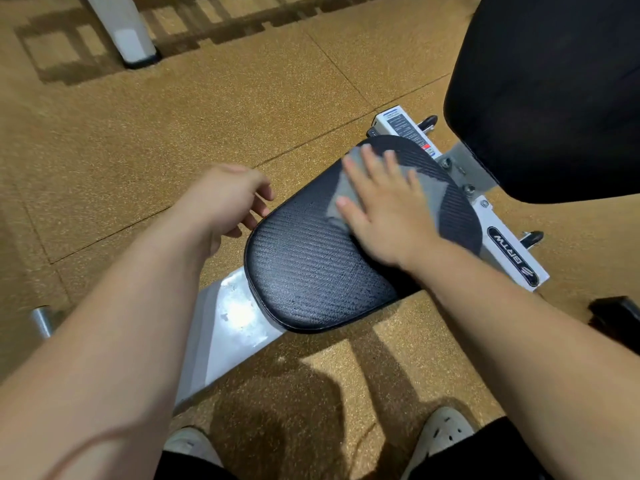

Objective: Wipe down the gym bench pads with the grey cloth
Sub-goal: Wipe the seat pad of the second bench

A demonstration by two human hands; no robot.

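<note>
The black textured seat pad (pixel 304 265) of the gym bench lies in the middle of the head view. My right hand (pixel 384 209) presses flat, fingers spread, on the grey cloth (pixel 429 176), which lies on the far half of the pad; most of the cloth is hidden under the hand. My left hand (pixel 225 199) hovers just off the pad's left edge with its fingers loosely curled and nothing in it. The black back pad (pixel 554 91) rises at the upper right.
The bench's white metal frame (pixel 225 323) runs under the seat toward me and out at the right (pixel 512 251). A white machine post (pixel 121 29) stands at the back left. My two shoes (pixel 446 431) rest on the tan rubber floor. A dark object (pixel 616 313) lies at the right edge.
</note>
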